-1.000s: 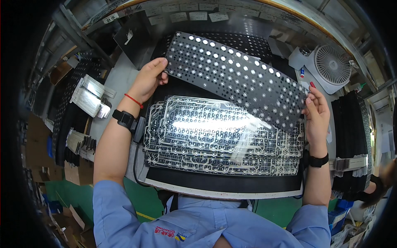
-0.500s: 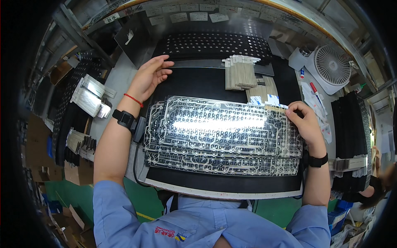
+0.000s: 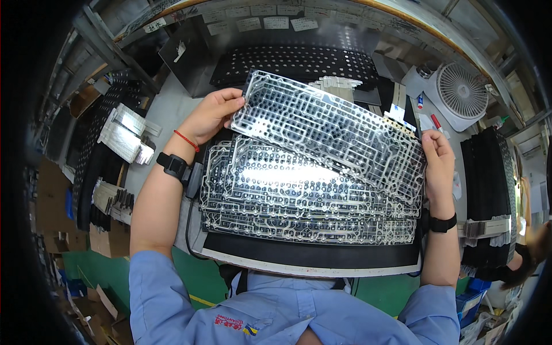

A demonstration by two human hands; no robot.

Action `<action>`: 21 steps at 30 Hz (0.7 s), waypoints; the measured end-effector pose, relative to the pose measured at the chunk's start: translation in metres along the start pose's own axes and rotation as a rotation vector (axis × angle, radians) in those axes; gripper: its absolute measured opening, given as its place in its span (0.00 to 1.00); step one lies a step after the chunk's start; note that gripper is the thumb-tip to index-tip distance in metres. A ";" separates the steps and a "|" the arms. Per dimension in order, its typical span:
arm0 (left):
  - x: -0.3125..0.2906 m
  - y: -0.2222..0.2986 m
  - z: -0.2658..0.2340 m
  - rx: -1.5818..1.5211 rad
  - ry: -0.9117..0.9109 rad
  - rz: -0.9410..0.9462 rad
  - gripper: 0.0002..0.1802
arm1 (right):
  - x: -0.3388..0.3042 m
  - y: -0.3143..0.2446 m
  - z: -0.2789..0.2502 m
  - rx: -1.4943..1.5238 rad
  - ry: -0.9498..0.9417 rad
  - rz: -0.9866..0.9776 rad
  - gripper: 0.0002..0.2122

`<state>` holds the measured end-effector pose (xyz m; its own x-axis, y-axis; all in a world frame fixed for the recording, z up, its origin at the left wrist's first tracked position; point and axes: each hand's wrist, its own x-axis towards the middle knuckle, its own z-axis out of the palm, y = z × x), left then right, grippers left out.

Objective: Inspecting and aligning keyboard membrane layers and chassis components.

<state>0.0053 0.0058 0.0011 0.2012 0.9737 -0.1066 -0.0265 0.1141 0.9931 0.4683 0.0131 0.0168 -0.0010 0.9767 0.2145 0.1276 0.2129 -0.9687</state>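
Observation:
A clear keyboard membrane sheet [image 3: 328,132] with silvery printed tracks is lifted and tilted, its left end higher and farther away. My left hand [image 3: 221,107] pinches its left edge between thumb and fingers. At the right edge my right hand [image 3: 439,158] grips the same sheet with bent fingers. From its far right side sticks out a connector tail with white and blue tape [image 3: 398,112]. Below it several more membrane sheets [image 3: 287,178] lie overlapped on the black mat [image 3: 310,253], with bright glare on them. The raised sheet hides part of this stack.
Behind the sheet lie stacked grey tails [image 3: 339,86] and a perforated black panel [image 3: 293,62]. A white fan [image 3: 462,89] and a red marker [image 3: 435,121] are at right. Bundled strips [image 3: 127,129] lie at left; black stacked sheets [image 3: 489,172] stand at far right. Another person's arm [image 3: 514,263] shows there.
A membrane sheet has come up off the stack, swung up at its left end. My left hand, open before, has closed on its left edge; my right hand has moved slightly right.

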 end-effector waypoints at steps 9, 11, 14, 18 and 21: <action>0.004 0.000 0.000 -0.103 0.153 0.035 0.11 | 0.000 0.001 -0.004 0.135 -0.024 0.032 0.08; 0.004 -0.003 -0.006 -0.106 0.123 0.046 0.10 | 0.000 0.001 -0.009 0.051 0.029 0.030 0.08; 0.004 -0.006 -0.011 -0.128 0.114 0.107 0.08 | 0.001 0.001 -0.011 0.145 0.028 -0.006 0.08; 0.004 -0.007 -0.008 -0.112 0.166 0.105 0.07 | -0.003 -0.009 0.003 0.161 0.140 0.005 0.08; 0.003 -0.002 0.001 -0.073 0.202 0.152 0.09 | -0.003 -0.011 0.003 0.192 0.143 0.050 0.07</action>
<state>0.0066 0.0079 -0.0013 -0.0100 0.9995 0.0285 -0.1131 -0.0294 0.9932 0.4642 0.0078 0.0266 0.1431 0.9753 0.1681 -0.0667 0.1790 -0.9816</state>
